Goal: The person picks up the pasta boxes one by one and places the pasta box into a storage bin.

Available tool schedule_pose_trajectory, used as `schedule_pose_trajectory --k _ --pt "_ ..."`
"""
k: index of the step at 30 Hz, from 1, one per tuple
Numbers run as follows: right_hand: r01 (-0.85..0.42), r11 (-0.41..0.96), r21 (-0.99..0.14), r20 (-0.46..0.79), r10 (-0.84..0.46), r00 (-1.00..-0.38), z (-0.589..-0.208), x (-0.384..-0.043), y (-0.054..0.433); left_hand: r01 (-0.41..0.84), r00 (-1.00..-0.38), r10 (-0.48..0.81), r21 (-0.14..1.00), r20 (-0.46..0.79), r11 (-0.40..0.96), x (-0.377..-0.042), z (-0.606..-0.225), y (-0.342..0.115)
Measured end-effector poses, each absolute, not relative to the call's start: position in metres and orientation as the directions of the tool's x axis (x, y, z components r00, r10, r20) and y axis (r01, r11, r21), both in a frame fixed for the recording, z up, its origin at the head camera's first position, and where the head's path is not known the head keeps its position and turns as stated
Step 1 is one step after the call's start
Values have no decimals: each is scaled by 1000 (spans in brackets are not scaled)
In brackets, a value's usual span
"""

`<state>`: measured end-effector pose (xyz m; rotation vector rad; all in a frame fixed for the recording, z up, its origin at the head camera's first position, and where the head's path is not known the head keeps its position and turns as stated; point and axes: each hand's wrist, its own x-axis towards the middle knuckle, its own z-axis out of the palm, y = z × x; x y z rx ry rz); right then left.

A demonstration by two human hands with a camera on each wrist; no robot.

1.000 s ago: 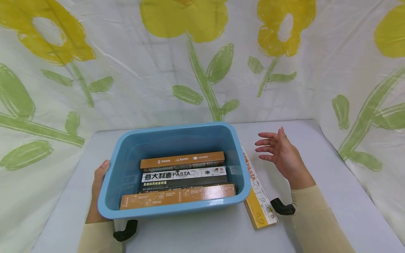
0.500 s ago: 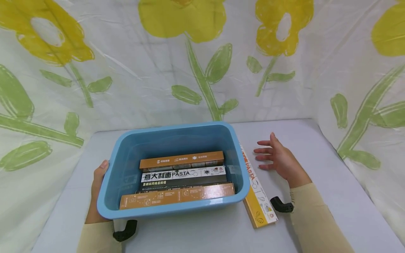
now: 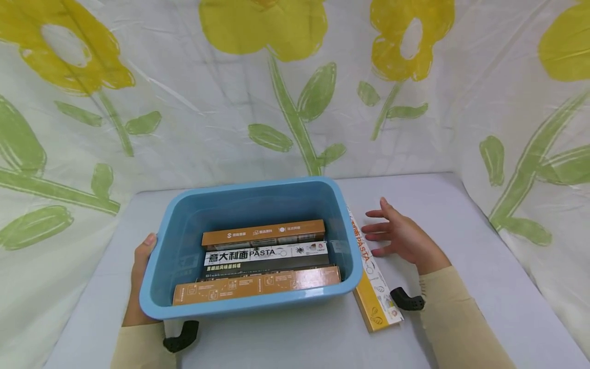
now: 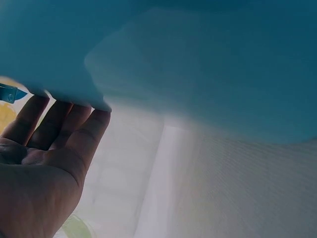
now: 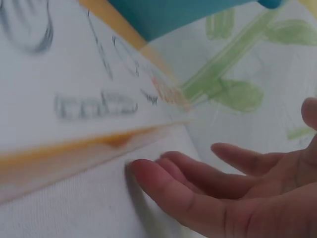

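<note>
In the head view a blue plastic basin [image 3: 343,241] tilts toward me. My left hand [image 3: 142,271] holds its left side, thumb at the rim, fingertips against the basin's lower side in the left wrist view. Inside lie a brown box [image 3: 264,233] at the back, a black-and-white pasta box [image 3: 267,256] in the middle and another brown box [image 3: 258,284] in front. A yellow-and-white pasta box [image 3: 375,287] lies on the table, its far part overlapped by the basin. My right hand [image 3: 405,238] is just right of it, fingers spread and relaxed, holding nothing.
The white table [image 3: 276,343] runs back to a hanging cloth [image 3: 193,123] printed with yellow flowers, which also borders both sides. Black curved pieces [image 3: 181,337] stick out at both wrists.
My right hand has come lower and to the left, closer to the yellow-and-white pasta box. The left hand and the basin hold their place.
</note>
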<state>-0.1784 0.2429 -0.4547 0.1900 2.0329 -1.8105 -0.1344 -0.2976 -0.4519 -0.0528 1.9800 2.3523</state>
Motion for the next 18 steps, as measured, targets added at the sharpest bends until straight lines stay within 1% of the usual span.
schedule_pose_trajectory --k 5,12,18 --pt "383 151 -911 -409 -225 -884 -454 -177 235 -86 -996 26 982 -83 -170 -135 -452 -299" --pt "407 132 -904 -428 -254 -867 -457 -177 228 -52 -998 45 982 -45 -184 -136 -454 -300" --pt "382 170 -908 -416 -277 -866 -460 -176 225 -42 -999 40 983 -35 -178 -136 -454 -300"
